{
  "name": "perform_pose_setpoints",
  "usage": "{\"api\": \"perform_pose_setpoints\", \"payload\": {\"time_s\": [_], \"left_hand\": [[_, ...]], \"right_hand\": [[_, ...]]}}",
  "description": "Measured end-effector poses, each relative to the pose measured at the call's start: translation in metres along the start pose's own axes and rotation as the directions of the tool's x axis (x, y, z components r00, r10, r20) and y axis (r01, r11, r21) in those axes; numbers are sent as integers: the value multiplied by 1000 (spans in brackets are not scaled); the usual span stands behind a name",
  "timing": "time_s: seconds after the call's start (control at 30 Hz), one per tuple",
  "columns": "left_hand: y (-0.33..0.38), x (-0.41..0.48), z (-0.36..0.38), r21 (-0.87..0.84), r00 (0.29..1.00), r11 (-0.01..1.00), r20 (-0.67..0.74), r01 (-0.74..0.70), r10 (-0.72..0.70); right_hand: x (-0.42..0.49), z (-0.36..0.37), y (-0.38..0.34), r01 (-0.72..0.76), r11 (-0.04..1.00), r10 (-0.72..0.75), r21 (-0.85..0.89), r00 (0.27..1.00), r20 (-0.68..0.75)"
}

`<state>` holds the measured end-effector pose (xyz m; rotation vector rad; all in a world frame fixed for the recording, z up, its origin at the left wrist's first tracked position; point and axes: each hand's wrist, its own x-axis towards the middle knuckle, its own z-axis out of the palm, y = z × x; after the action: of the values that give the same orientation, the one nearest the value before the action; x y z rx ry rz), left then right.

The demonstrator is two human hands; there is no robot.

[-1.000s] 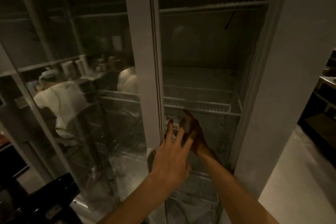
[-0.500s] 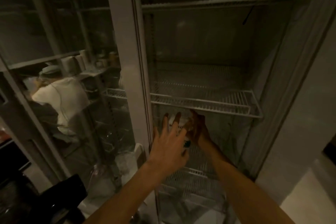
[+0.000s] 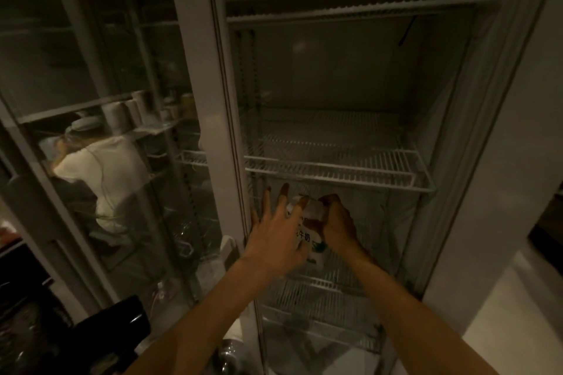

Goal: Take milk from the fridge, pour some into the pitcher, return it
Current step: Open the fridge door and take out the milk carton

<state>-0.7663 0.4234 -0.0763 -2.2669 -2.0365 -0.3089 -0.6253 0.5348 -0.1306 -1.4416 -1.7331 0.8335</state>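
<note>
Now both hands are at the milk carton (image 3: 308, 242) inside the open fridge (image 3: 341, 76).

White, with a green mark low on its face, the carton shows the characters "牛奶" in dark print; the smaller writing around them is too blurred to read. It sits at the fridge's left side, below the middle wire shelf (image 3: 335, 173) and above the lower wire shelf (image 3: 320, 298); whether it rests on that shelf I cannot tell. The right hand (image 3: 336, 222) grips the carton's top, fingers (image 3: 327, 201) curled over it. The left hand (image 3: 274, 231) lies against the carton's left side, fingers (image 3: 285, 195) straight and spread wide, just beside the door frame (image 3: 207, 100).
</note>
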Motion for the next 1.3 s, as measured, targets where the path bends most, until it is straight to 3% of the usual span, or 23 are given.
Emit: {"api": "perform_pose_setpoints", "payload": {"time_s": [0.13,0.53,0.6,0.7,0.77,0.87,1.03,1.3], "left_hand": [[6,-4,-5,-94,1000,996,8,8,-7],[27,-14,-3,-331,996,940,-57,-89,74],[29,-17,-2,-451,988,881,-118,-140,96],[30,-24,-7,-718,969,654,-222,-239,110],[33,-30,-16,-811,968,528,-209,-252,141],[36,-37,-29,-867,967,435,-178,-242,184],[39,-51,-48,-886,951,375,-191,-274,244],[27,-74,-73,-866,942,409,-180,-288,282]], "right_hand": [[-19,-20,0,-16,999,18,50,999,-40],[-83,-78,-23,116,983,-106,142,991,-77],[-95,-93,-31,137,981,-131,136,990,-50],[-112,-113,-44,182,977,-182,112,983,-17],[-122,-125,-51,221,972,-220,76,975,-17],[-135,-138,-64,244,967,-245,72,970,-3],[-157,-154,-80,291,957,-291,-1,956,42],[-180,-160,-101,377,926,-375,-5,922,98]]}}
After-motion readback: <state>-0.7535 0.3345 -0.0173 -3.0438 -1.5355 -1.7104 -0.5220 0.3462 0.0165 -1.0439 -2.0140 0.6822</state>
